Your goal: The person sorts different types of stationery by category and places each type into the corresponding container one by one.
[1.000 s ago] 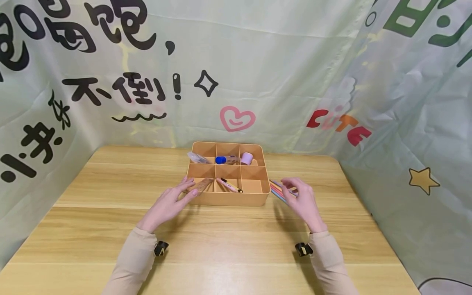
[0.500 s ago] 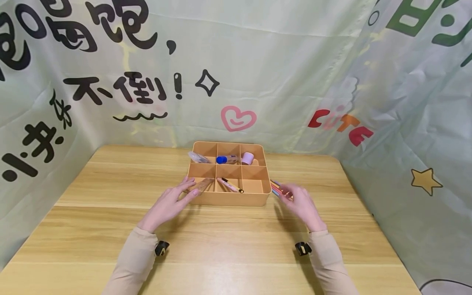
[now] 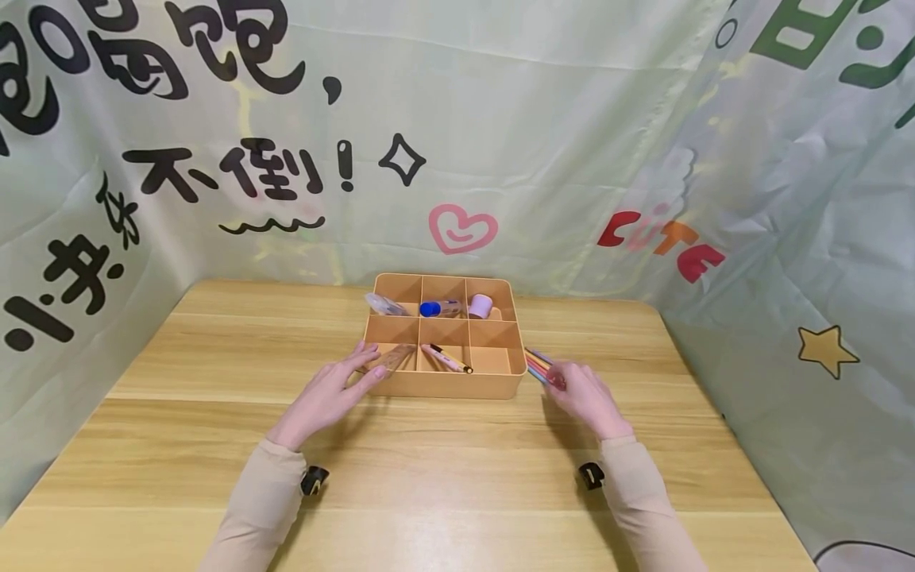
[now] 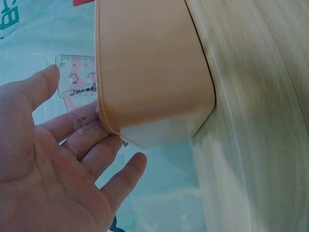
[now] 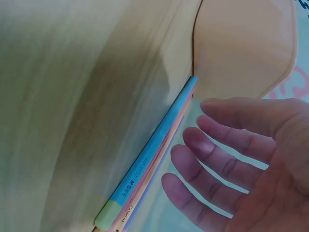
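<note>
A light brown organizer box [image 3: 443, 387] with six-way dividers stands at the table's back. My left hand [image 3: 325, 401] rests at its front left corner, fingers loosely extended. In the left wrist view those fingers lie along the rim beside a clear ruler [image 4: 77, 70], its end sticking out near the thumb. The ruler lies in the front left compartment. My right hand [image 3: 586, 401] hovers right of the box with slightly bent fingers over several coloured pencils [image 3: 538, 366]. In the right wrist view the pencils, a blue one [image 5: 149, 154] outermost, lie side by side on the table, apart from the fingers.
Two pens [image 3: 446, 359] lie in the front middle compartment. Behind are a translucent purplish item [image 3: 384, 305], a blue-capped tube [image 3: 439, 309] and a lilac cylinder [image 3: 480, 307]. A printed cloth [image 3: 543, 159] hangs behind the wooden table [image 3: 443, 477].
My right hand has lowered and drawn slightly back toward me, uncovering part of the pencils. My left hand and the box stay put.
</note>
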The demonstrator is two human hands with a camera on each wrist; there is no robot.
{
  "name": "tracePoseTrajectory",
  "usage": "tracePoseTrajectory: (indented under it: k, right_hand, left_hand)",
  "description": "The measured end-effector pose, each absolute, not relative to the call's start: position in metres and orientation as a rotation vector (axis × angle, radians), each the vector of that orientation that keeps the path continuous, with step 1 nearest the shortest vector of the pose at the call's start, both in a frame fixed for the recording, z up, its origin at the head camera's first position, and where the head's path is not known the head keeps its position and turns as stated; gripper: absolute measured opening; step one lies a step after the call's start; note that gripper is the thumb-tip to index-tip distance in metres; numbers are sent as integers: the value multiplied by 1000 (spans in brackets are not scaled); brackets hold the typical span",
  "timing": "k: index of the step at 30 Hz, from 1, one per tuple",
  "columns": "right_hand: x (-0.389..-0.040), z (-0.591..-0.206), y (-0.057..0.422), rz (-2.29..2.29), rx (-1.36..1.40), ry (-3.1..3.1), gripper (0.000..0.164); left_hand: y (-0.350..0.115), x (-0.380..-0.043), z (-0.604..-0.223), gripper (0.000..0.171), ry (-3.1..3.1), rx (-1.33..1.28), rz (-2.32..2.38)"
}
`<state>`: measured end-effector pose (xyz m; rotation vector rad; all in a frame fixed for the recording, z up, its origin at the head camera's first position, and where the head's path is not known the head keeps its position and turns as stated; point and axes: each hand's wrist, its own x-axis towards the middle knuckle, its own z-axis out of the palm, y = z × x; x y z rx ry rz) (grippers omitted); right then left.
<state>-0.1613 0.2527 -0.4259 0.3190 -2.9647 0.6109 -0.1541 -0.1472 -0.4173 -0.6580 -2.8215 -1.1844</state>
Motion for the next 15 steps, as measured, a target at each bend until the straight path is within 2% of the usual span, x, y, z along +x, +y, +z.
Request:
tracePoseTrajectory:
  k: [15]
  right_hand:
    - [-170, -430, 251, 466, 299, -3051, 4]
  left_hand:
    - [-148, -155, -417, 60, -2821, -665, -1169]
